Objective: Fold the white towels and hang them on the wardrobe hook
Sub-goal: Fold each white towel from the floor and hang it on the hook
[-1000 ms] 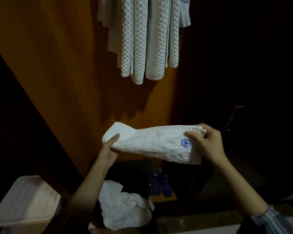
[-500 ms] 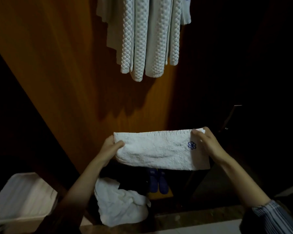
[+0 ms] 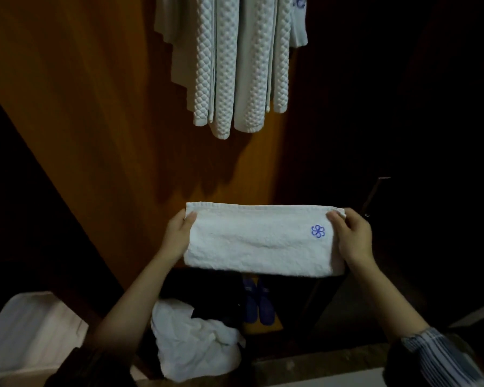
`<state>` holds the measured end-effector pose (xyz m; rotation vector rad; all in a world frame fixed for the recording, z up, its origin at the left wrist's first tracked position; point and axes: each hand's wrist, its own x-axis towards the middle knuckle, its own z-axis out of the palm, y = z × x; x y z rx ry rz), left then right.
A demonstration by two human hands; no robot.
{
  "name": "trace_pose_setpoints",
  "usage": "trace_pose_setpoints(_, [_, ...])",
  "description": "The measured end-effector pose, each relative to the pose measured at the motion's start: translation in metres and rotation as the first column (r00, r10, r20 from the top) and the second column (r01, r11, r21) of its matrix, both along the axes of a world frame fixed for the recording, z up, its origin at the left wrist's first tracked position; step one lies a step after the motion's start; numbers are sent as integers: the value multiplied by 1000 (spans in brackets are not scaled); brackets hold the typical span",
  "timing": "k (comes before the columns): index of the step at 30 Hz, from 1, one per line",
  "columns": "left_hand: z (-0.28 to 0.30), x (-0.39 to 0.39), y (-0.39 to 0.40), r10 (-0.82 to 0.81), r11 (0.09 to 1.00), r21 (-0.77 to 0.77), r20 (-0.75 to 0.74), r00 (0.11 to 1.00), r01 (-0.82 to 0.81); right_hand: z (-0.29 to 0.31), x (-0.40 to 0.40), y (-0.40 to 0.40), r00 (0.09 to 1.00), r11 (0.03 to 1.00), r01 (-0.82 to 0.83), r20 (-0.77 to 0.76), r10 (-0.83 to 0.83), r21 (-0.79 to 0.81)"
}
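Folded white towel (image 3: 260, 241) stretched level between left hand (image 3: 179, 236) and right hand (image 3: 352, 236), each pinching one end.

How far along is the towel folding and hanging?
Done: waffle-textured towels already hang above. In hand: left hand and right hand hold a folded white towel flat by its ends. Left: hanging it, plus the crumpled white cloth below.

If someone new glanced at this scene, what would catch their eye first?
Probably the folded white towel with its blue flower logo, held flat at centre by the left hand and right hand. Above it, quilted white towels hang against the wooden wardrobe panel.
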<state>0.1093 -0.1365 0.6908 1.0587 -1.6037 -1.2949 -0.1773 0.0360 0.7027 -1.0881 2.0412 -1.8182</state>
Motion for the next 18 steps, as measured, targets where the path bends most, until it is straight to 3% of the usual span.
trace_pose_setpoints(2, [4, 0, 1, -10, 998, -55, 70, 998, 14, 2, 0, 0, 1000, 1000, 11, -16, -11, -7])
trace_pose_setpoints(4, [8, 3, -3, -59, 998, -22, 123, 991, 62, 5, -2, 1, 999, 995, -30, -11, 31, 96])
trace_pose_setpoints(7, [14, 11, -9, -142, 987, 108, 253, 957, 118, 16, -4, 3, 962, 914, -220, 231, 145, 340])
trace_pose_setpoints(10, [17, 20, -8, -241, 936, 318, 265, 934, 151, 23, -7, 3, 716, 762, -533, 677, 174, 367])
trace_pose_setpoints(12, [16, 23, -9, -316, 876, 441, 217, 924, 196, 23, -10, 2, 548, 706, -647, 819, 168, 289])
trace_pose_setpoints(13, [16, 24, -9, -355, 840, 490, 169, 919, 234, 22, -10, 1, 515, 681, -679, 839, 176, 274])
trace_pose_setpoints(16, [16, 28, -9, -430, 758, 574, 84, 899, 309, 18, -8, 1, 529, 640, -709, 823, 207, 295])
trace_pose_setpoints(18, [13, 31, -11, -435, 746, 594, 93, 896, 301, 13, -7, 1, 628, 630, -675, 747, 218, 383])
